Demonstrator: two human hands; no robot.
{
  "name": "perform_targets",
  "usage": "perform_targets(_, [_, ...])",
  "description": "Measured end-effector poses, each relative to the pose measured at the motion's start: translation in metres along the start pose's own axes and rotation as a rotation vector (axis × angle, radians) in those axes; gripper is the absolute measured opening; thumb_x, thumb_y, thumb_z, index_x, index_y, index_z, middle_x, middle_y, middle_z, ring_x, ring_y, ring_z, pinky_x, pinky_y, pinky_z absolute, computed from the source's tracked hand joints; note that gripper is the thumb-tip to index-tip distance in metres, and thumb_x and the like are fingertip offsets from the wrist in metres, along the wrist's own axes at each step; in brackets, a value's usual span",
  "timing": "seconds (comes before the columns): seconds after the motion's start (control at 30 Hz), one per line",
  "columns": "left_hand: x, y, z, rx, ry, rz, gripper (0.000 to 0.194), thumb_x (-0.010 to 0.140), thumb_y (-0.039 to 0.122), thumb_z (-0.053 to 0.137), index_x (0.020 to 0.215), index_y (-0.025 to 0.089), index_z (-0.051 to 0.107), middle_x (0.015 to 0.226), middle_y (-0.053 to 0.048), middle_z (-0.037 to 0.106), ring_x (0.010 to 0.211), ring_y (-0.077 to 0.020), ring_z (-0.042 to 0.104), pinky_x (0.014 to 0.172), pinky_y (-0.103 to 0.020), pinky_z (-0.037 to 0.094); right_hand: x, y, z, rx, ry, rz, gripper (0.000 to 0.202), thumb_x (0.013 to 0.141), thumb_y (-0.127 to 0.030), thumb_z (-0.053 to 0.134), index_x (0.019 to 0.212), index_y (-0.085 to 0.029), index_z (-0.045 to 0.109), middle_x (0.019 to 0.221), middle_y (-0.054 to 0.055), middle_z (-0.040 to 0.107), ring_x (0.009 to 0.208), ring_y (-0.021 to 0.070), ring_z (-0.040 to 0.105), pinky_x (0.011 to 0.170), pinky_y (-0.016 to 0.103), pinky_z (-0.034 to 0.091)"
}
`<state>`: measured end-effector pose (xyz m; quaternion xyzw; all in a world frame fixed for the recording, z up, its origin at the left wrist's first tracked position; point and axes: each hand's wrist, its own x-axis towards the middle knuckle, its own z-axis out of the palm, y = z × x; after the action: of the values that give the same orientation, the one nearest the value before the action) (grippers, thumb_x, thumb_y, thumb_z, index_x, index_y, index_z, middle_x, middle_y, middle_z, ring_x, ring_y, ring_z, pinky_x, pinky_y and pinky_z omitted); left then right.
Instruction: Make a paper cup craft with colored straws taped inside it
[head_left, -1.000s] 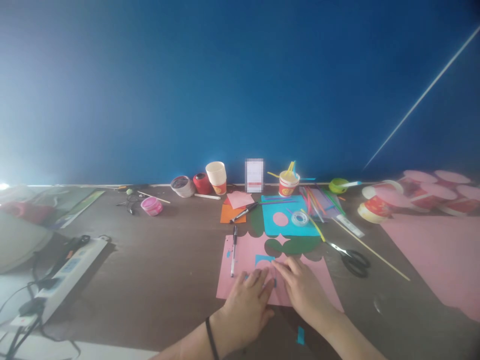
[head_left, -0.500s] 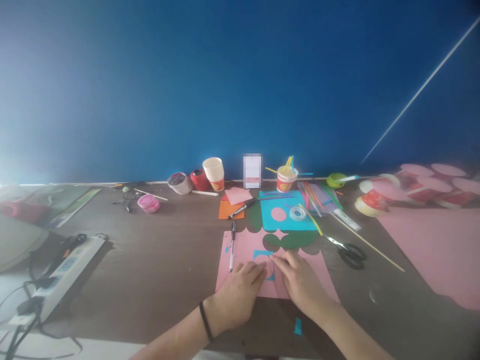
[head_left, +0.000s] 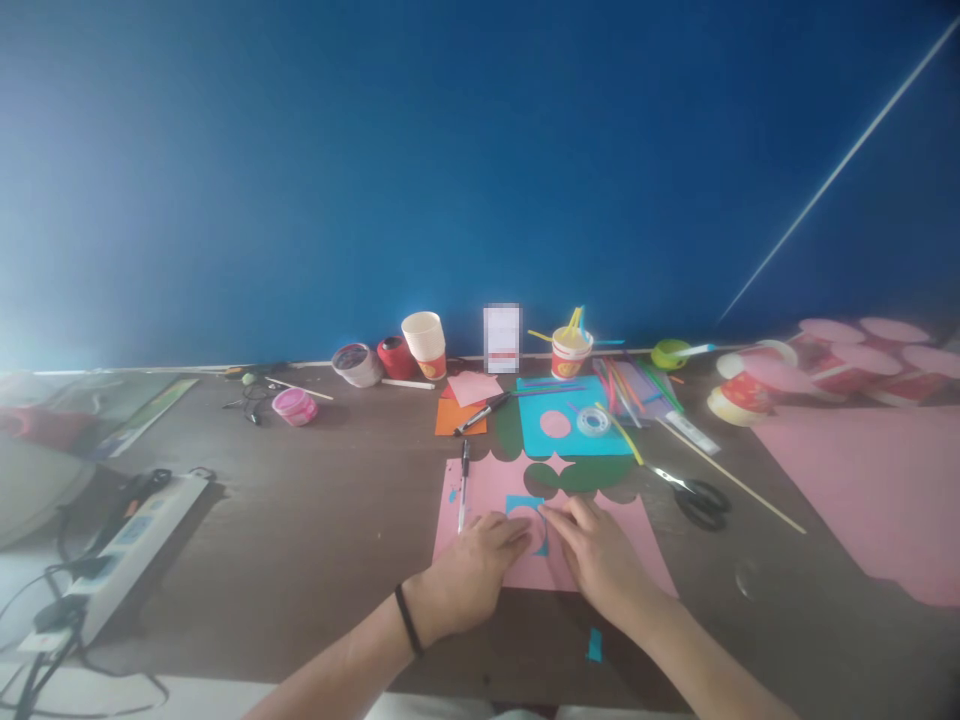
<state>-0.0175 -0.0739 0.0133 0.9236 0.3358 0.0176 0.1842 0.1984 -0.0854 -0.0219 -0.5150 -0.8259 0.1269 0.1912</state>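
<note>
A small blue paper square [head_left: 514, 503] lies on a large pink paper sheet [head_left: 480, 480] with cut-out curves. On the square sits a pink paper circle [head_left: 534, 522], partly hidden by fingers. My left hand [head_left: 480, 562], with a dark band at its wrist, is closed with its fingertips pressing the circle's left side. At the square's right edge, the thumb and forefinger of my right hand [head_left: 596, 555] are pinched together on the blue paper. A capped pen [head_left: 463, 490] rests on the pink sheet, just beyond my left hand.
Scissors [head_left: 694, 497] and a thin stick [head_left: 739, 480] lie to the right. Behind are a blue sheet [head_left: 536, 445], a tape roll [head_left: 594, 421], and a cup of straws [head_left: 571, 355]. A power strip [head_left: 146, 555] with cables is at left; pink-topped cups [head_left: 847, 375] stand right.
My left hand has shifted very slightly over the circle. The whole view has tilted a little, so everything sits slightly higher. My right hand keeps its place at the square's edge.
</note>
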Motion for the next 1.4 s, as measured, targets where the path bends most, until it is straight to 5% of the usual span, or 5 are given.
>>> perform_targets(0.87, [-0.001, 0.005, 0.007, 0.078, 0.037, 0.03, 0.068, 0.064, 0.007, 0.046, 0.13, 0.016, 0.034, 0.132, -0.01, 0.044, 0.106, -0.0267, 0.043, 0.09, -0.043, 0.037, 0.001, 0.001, -0.001, 0.008, -0.053, 0.021, 0.051, 0.081, -0.002, 0.038, 0.126, -0.023, 0.051, 0.105, 0.011, 0.052, 0.094, 0.0233, 0.052, 0.079, 0.036, 0.046])
perform_targets(1.07, [0.006, 0.023, 0.011, 0.112, 0.083, -0.063, 0.046, 0.078, 0.012, 0.042, 0.124, 0.015, 0.042, 0.122, -0.011, 0.048, 0.107, -0.0247, 0.046, 0.088, -0.038, 0.041, 0.003, 0.004, -0.003, 0.008, -0.093, 0.014, 0.052, 0.079, -0.002, 0.04, 0.124, -0.023, 0.052, 0.111, 0.01, 0.053, 0.096, 0.022, 0.054, 0.081, 0.035, 0.045])
perform_targets(1.27, [0.012, 0.033, 0.013, 0.201, 0.093, -0.074, 0.042, 0.086, 0.034, 0.042, 0.12, 0.01, 0.047, 0.119, -0.015, 0.05, 0.111, -0.03, 0.045, 0.085, -0.039, 0.043, 0.041, -0.012, -0.03, -0.014, -0.136, -0.003, 0.033, 0.088, -0.013, 0.038, 0.105, -0.025, 0.063, 0.09, 0.006, 0.061, 0.089, 0.0193, 0.056, 0.077, 0.031, 0.042])
perform_targets(1.4, [0.011, 0.033, 0.025, 0.211, 0.16, -0.101, 0.049, 0.086, 0.041, 0.043, 0.121, 0.007, 0.048, 0.123, -0.018, 0.049, 0.112, -0.0319, 0.045, 0.09, -0.043, 0.04, 0.084, -0.046, -0.023, -0.04, -0.18, 0.042, 0.022, 0.088, -0.027, 0.045, 0.08, -0.023, 0.065, 0.086, 0.003, 0.065, 0.085, 0.0169, 0.059, 0.072, 0.026, 0.041])
